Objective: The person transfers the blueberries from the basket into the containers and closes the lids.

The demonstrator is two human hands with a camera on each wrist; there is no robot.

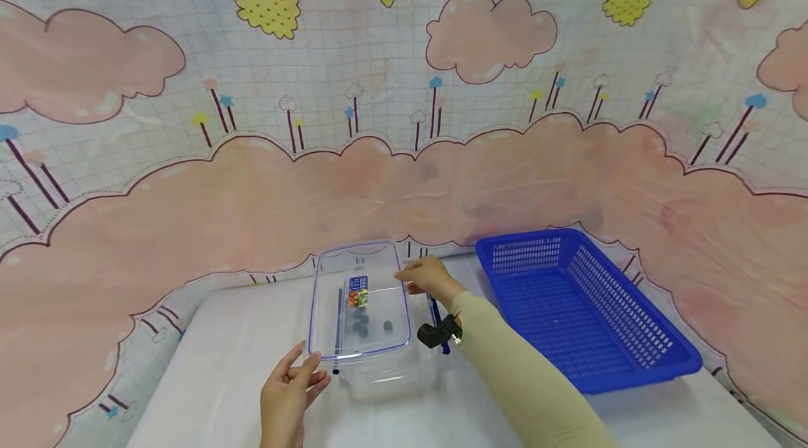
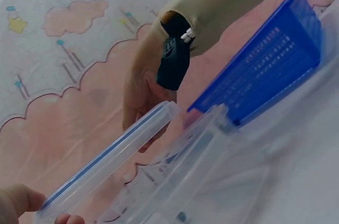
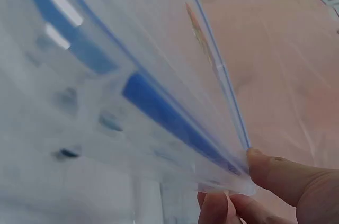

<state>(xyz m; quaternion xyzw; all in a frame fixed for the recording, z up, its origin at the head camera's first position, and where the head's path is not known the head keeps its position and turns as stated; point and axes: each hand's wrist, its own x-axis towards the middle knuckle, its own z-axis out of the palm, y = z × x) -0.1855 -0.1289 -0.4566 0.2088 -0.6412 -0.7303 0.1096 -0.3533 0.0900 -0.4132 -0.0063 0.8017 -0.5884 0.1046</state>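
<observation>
A clear plastic lid [image 1: 385, 304] with a blue seal line and a small printed label is held tilted over a clear food container [image 1: 391, 379]. My left hand [image 1: 292, 392] pinches the lid's near left corner, thumb on top. At the far right edge, my right hand [image 1: 435, 280] grips the lid between thumb and fingers, as the right wrist view also shows. Several small dark round pieces [image 1: 361, 322] appear through the lid, inside the container. Blue latches hang at the container's sides. In the left wrist view a gap separates lid [image 2: 106, 155] and container [image 2: 206, 166].
A blue perforated plastic basket [image 1: 587, 322] stands to the right, beside my right forearm. A white cloth covers the table [image 1: 214, 364]. Behind it hangs a patterned curtain [image 1: 353, 188] with clouds and stars. A black wrist camera [image 1: 438, 331] sits on the right wrist.
</observation>
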